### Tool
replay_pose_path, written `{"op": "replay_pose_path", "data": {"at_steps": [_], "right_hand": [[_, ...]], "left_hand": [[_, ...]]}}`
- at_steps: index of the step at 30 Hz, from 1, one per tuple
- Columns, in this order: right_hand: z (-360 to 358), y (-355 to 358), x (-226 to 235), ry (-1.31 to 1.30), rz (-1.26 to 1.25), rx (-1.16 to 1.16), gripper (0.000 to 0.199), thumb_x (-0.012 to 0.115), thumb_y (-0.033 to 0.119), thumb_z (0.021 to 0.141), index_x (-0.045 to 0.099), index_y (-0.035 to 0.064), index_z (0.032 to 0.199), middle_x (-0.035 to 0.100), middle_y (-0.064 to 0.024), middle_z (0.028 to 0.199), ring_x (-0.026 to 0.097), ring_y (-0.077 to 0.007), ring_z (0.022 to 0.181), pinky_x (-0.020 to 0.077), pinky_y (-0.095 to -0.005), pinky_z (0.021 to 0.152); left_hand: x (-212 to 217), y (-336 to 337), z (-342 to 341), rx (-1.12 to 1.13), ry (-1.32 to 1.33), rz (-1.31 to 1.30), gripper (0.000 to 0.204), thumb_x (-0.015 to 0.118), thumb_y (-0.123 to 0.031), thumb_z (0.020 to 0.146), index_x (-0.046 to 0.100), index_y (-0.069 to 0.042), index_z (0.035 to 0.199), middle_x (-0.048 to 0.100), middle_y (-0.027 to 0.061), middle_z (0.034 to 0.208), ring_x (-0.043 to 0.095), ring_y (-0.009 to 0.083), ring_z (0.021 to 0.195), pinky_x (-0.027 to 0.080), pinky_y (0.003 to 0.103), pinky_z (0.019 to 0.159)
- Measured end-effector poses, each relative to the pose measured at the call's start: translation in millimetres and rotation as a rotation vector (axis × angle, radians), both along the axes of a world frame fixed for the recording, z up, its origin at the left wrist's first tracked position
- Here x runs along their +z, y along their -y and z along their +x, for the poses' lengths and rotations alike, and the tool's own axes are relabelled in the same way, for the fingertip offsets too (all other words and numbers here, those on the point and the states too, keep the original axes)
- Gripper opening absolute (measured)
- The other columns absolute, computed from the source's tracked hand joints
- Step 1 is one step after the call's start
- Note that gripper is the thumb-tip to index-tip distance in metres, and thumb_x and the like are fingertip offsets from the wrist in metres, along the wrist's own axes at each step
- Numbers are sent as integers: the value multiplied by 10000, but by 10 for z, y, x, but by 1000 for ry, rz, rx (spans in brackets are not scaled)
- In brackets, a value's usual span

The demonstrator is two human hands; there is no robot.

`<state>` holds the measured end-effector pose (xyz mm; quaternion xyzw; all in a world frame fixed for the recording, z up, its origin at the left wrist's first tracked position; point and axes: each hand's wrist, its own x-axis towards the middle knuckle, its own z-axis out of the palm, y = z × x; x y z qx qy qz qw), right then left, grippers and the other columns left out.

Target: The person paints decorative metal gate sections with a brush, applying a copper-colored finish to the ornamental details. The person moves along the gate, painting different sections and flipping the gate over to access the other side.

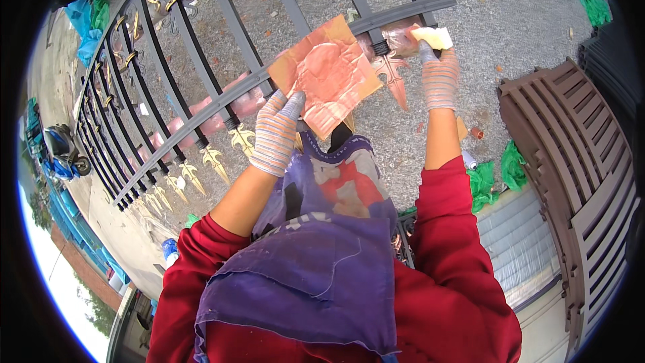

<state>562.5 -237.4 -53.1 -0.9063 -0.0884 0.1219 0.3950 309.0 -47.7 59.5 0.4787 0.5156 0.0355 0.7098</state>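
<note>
My left hand (275,133), in a striped knit glove, grips the lower left edge of a square sheet (326,70) smeared with wet-looking copper-coloured paint. Held in the gloved fingers of my right hand (441,81) is a pale yellow sponge (437,37) with an orange-tinted left end. Both hands are over a black metal fence panel (195,109) with pointed finials along its near rail. The finial (392,79) between the sheet and my right hand is copper-coloured; several others, such as the finial (213,161) left of my left hand, look pale gold.
Brown slatted panels (571,141) are stacked at the right. Green netting (482,185) and a small copper-coloured cup (477,133) lie on the gravel (517,10) near my right forearm. Pink wrapped bundles (198,113) lie beneath the fence. A parked scooter (62,151) is at the far left.
</note>
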Motion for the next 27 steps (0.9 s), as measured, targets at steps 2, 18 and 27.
{"op": "replay_pose_path", "data": {"at_steps": [2,18,27], "right_hand": [[112,-136,-40,-63,37,66,317,690,237,846,624,19,1067,667,-77,992,598,-141,857,465,-295,791],[434,-365,24,-138,-255,297,352,630,259,857,593,47,1135,681,-128,1024,655,-266,942,482,-352,832],[412,-394,-49,-58,-306,403,355,608,218,847,560,57,1160,658,-192,1038,626,-357,980,482,-416,849]], "left_hand": [[73,-17,1,52,4,-16,161,647,-229,869,608,-92,944,541,-27,776,542,79,628,509,238,547],[293,107,-842,498,-42,-36,143,623,-164,884,603,-76,995,583,-2,811,589,98,672,524,258,569],[262,146,-1103,515,14,-42,72,608,-158,892,591,-95,926,579,-21,797,593,83,689,521,236,585]]}}
